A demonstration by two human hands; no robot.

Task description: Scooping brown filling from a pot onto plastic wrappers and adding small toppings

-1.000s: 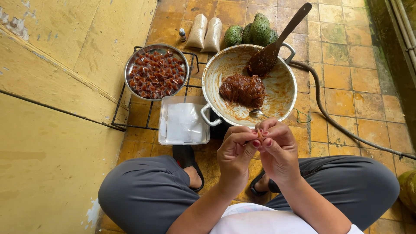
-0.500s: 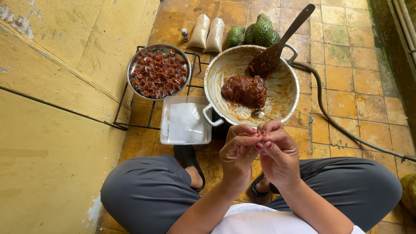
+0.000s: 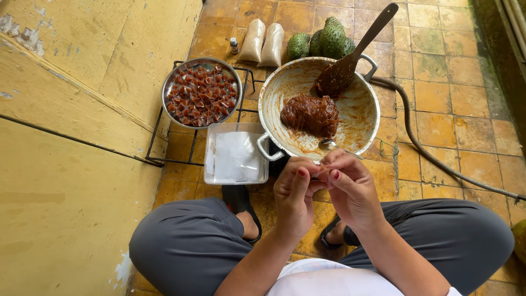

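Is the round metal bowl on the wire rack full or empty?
Full. The round metal bowl is covered nearly to its rim with small reddish-brown wrapped pieces, and it sits on the black wire rack.

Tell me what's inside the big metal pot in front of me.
The pot holds a brown paste lump, a wooden spatula and a metal spoon. Paste smears coat its walls; the bottom beneath the lump is hidden.

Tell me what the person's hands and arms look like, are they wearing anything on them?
Both forearms are bare, with no sleeves reaching them, and no gloves, rings or watch show. The left hand and the right hand have fingernails painted dark red. A bit of a white top shows at the bottom edge.
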